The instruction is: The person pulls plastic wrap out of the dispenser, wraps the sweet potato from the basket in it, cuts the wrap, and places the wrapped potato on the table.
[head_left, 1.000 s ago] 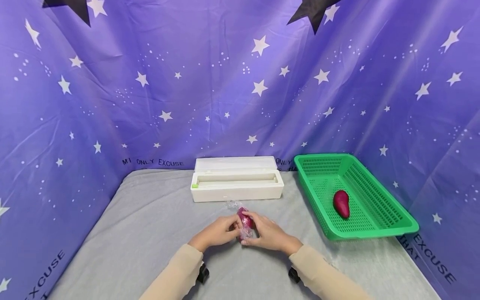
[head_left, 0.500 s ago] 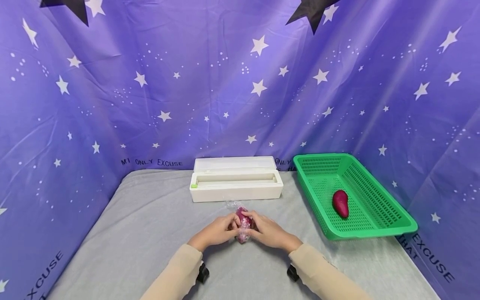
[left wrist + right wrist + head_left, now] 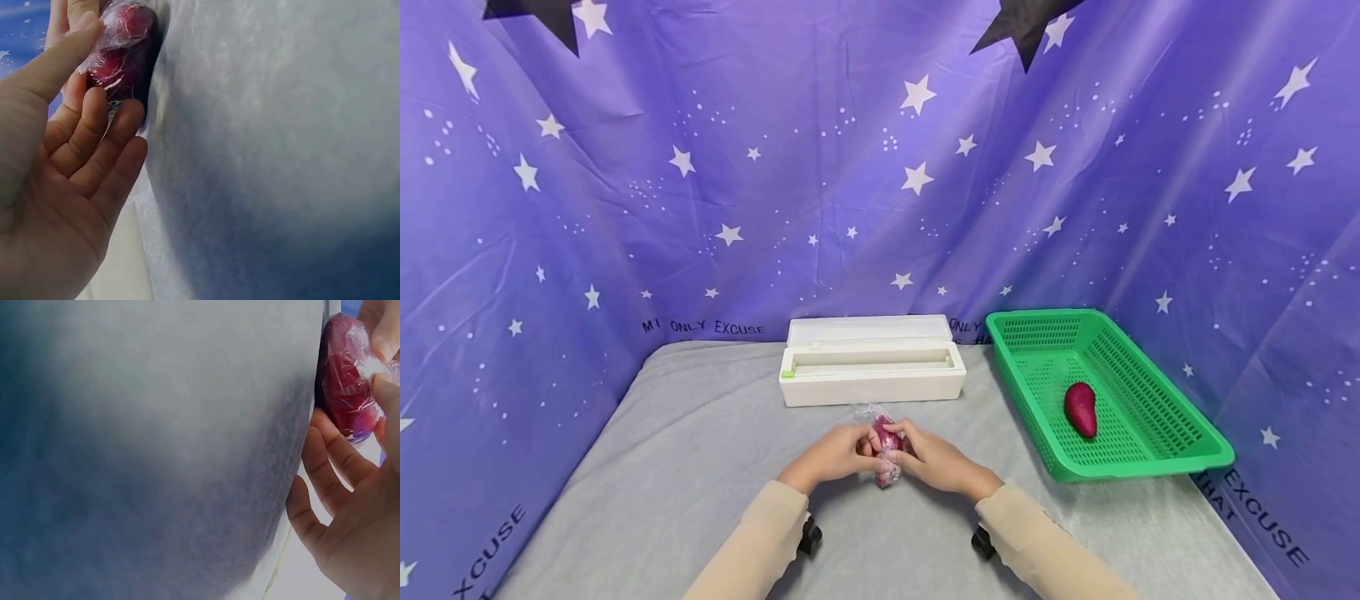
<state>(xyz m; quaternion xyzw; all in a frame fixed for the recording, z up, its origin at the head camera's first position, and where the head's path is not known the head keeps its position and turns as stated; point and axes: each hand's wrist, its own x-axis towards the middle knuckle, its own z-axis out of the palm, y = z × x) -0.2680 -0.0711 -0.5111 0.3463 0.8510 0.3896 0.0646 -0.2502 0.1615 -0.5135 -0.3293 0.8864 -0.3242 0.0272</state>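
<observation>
A dark red pear [image 3: 887,442], wrapped in crinkled cling film, lies low over the grey cloth in the middle of the table. My left hand [image 3: 837,454] grips its left side, with the thumb and index finger at the film in the left wrist view. From the other side, my right hand [image 3: 942,461] holds it between thumb and fingers. The right thumb touches the film near the left fingertips in the right wrist view. Loose clear cling film [image 3: 867,412] sticks out at the pear's far end.
Behind the hands stands a long white cling film box [image 3: 872,388] with its lid raised. To the right, a green plastic basket [image 3: 1138,468] contains another dark red pear [image 3: 1080,409]. A purple star-print curtain [image 3: 820,192] surrounds the table.
The wrapped pear's near end has come out from under the right thumb, which has shifted up along it. Both hands keep hold of it in nearly the same place.
</observation>
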